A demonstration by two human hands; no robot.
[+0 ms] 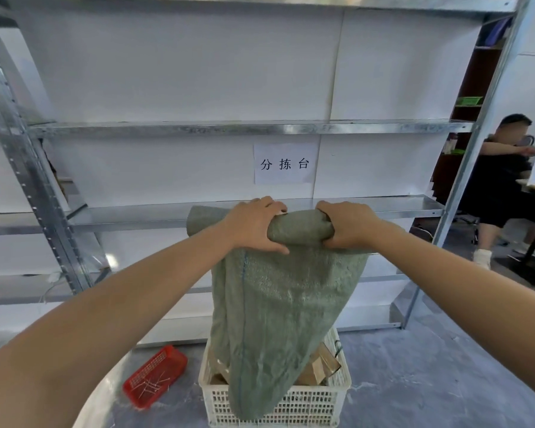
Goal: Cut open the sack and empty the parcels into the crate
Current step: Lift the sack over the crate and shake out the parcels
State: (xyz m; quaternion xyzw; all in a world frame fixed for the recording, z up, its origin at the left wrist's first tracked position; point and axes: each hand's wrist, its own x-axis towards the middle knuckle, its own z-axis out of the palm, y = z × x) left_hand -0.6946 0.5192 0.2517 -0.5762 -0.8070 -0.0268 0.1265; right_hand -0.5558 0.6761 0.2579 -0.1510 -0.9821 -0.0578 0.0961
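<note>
A green woven sack (278,304) hangs upside down over a white perforated plastic crate (306,403) on the floor. My left hand (254,223) and my right hand (346,223) both grip the bunched top end of the sack at chest height, in front of the metal shelving. The sack's lower end drapes over the crate's front wall. Brown cardboard parcels (320,364) lie inside the crate, partly hidden behind the sack.
A red plastic basket (155,375) holding thin sticks lies on the floor left of the crate. Galvanised metal shelving (229,128) stands straight ahead, with a paper sign (284,163). A seated person (504,186) is at a desk on the right.
</note>
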